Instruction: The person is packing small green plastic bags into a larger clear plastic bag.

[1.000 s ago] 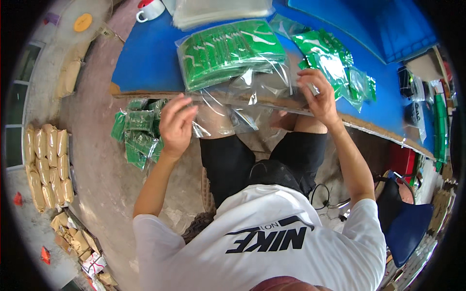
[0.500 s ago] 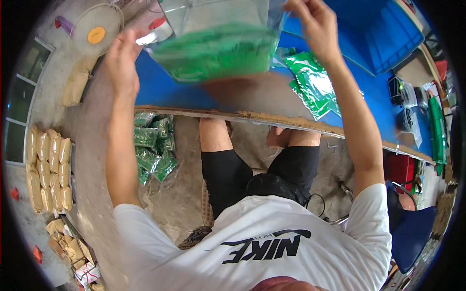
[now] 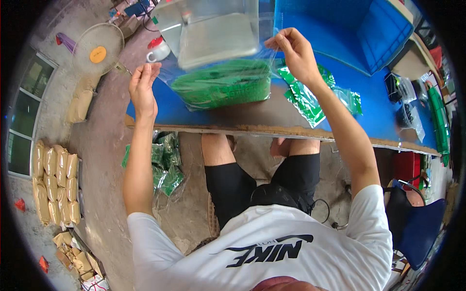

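- Left hand (image 3: 142,89): raised above the near-left edge of the surface, fingers loosely curled; the left upper corner of a clear plastic bag is pinched between thumb and fingertips.
- Right hand (image 3: 294,54): raised higher and further over the surface, the right upper corner of the same bag pinched between thumb and forefinger, the other fingers bent.
- Clear plastic bag (image 3: 218,72): held up between both hands, stretched open at the top; a stack of green packets (image 3: 222,88) is gathered in its lower part, which hangs at or just above the surface; contact cannot be told.
- Blue surface (image 3: 378,104): a blue sheet on a board with a brown front edge, the person's knees seen beneath it.
- Loose green packets (image 3: 310,99): lying on the surface just right of the bag, below the right forearm.
- Blue crate (image 3: 374,34): set at the far right of the surface.
- White cup (image 3: 158,50): beyond the far-left corner of the surface.
- Pile of green packets (image 3: 164,162): on the floor under the left edge of the surface.
- Fan (image 3: 98,48): standing on the floor at far left.
- Tan sacks (image 3: 54,186): laid in rows on the floor at left, well apart from the hands.
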